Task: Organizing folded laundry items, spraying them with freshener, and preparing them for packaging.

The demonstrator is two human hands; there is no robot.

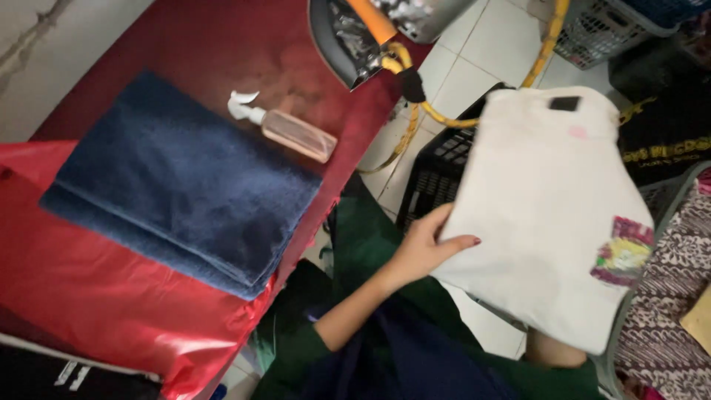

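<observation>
My left hand point(428, 250) grips the left edge of a folded white garment point(544, 207), thumb on top and fingers underneath. The garment has a small black tag near its top and a colourful print at its lower right. It is held flat above my lap and a black plastic basket point(435, 172). My right hand is hidden under the garment; only a bit of that forearm point(552, 350) shows below its lower edge.
To the left, a red-covered table point(185, 44) bears a folded navy towel point(178, 185), a small spray bottle point(292, 132) and an iron point(355, 37) with a yellow cord point(422, 104). A grey laundry basket point(600, 30), a black garment point(666, 141) and patterned fabric point(674, 296) lie right.
</observation>
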